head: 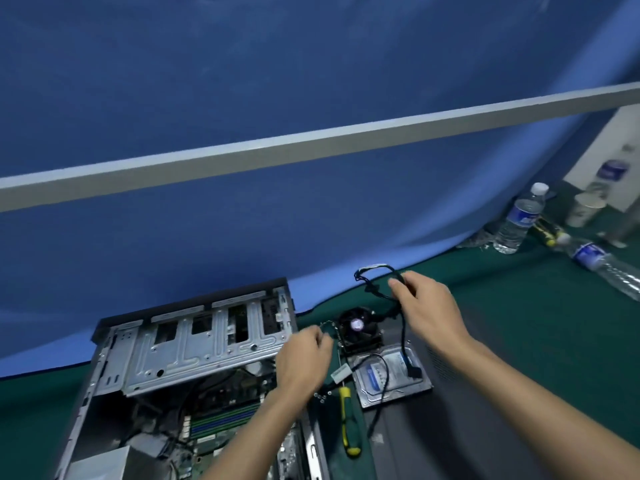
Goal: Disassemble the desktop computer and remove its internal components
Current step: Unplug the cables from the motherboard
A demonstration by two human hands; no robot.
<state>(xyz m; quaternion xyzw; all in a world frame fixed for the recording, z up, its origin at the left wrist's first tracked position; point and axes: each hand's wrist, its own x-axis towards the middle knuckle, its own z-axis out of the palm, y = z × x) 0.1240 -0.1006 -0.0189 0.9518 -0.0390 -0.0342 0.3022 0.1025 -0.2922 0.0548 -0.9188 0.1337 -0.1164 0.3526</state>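
Computer case (194, 344) lies open on its side at lower left on the green mat (519, 341), and the work looks roughly half done. The right hand (427, 311) pinches a thin black cable (401, 336) between thumb and curled fingers, holding it up over the mat; its looped upper end carries a small pale connector, its lower end a black plug resting on the drive. The left hand (304, 355) has its fingers curled in, seemingly around a lower stretch of wiring, though what it holds is hard to tell.

Already out, by the look of it: the cooler (358, 332), a round black fan on a finned block; a flat metal hard drive (391, 379) with a blue-and-white label; a few loose screws (322, 395); and a dark grey side panel (485, 393). A yellow-and-green screwdriver (348, 422) lies beside them.

Inside remain the stamped steel drive cage (204, 346), the board with its long memory slots (225, 415), and dark cables.

Two ribbed clear bottles (517, 220) sit far right.
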